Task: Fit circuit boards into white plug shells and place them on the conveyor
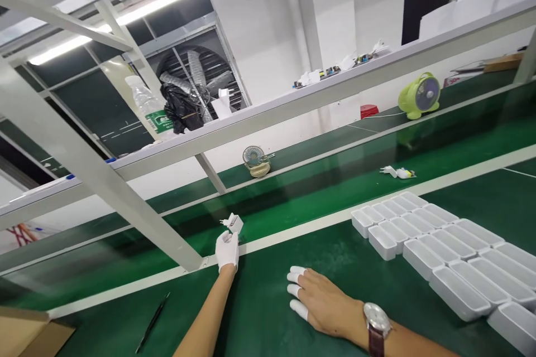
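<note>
My left hand [227, 250], in a white glove, reaches over the pale rail at the edge of the green belt. Its fingers are curled at a white plug-in charger [235, 224] whose prongs point left; the fingertips partly hide the contact. My right hand [320, 300] has white finger covers and a wristwatch. It lies palm down on the green worktop [259, 312], fingers apart and holding nothing. To its right stand several rows of white rectangular trays [456, 290].
Black tweezers [153, 323] lie left of my left arm, near a cardboard box [25, 329]. A slanting metal post [138, 189] rises beside my left hand. More white charger parts [397, 172] sit on the belt. Two small fans, one green [419, 96], stand beyond.
</note>
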Tool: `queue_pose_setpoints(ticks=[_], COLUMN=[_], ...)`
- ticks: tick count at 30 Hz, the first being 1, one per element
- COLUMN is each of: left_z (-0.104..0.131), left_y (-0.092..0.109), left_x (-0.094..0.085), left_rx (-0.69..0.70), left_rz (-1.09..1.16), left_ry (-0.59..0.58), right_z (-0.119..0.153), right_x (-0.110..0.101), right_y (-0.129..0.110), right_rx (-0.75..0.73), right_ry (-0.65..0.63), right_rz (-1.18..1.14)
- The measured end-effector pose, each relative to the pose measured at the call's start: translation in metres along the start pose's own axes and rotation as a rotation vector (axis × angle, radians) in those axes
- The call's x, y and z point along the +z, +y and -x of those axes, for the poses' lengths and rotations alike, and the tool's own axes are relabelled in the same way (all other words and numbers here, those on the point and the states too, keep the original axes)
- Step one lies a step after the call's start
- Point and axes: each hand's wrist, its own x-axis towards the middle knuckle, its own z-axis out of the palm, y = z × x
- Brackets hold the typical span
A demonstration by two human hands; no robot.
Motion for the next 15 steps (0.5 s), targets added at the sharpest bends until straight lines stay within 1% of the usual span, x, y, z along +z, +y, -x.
queue_pose_setpoints(ticks=[2, 4, 7, 10, 12, 13, 15], left_z=[0.012, 0.027, 0.055, 0.091, 0.12, 0.135, 0.164], left_y=[0.001, 0.008, 0.03, 0.069, 0.101, 0.119, 0.153], left_x=[0.003, 0.009, 0.026, 0.052, 0.068, 0.074, 0.085], left_rx=[0.019, 0.067, 0.208, 0.401, 0.523, 0.601, 0.851], left_rz=[0.017, 0.023, 0.041, 0.078, 0.098, 0.102, 0.043], left_ry=[-0.037, -0.103, -0.242, -0.441, -0.578, -0.665, -0.864], right_z=[-0.003, -0.007, -0.013, -0.017, -0.017, -0.017, -0.016], right_x=[-0.002, -0.007, -0.013, -0.014, -0.011, -0.009, -0.004], right_y=[0.0, 0.0, 0.003, 0.007, 0.009, 0.009, 0.01], right_rx=[-0.01, -0.029, -0.049, -0.04, -0.017, -0.002, 0.035], right_ry=[-0.016, -0.046, -0.084, -0.119, -0.137, -0.143, -0.149], right_rz=[0.034, 0.061, 0.085, 0.065, 0.026, 0.006, -0.029])
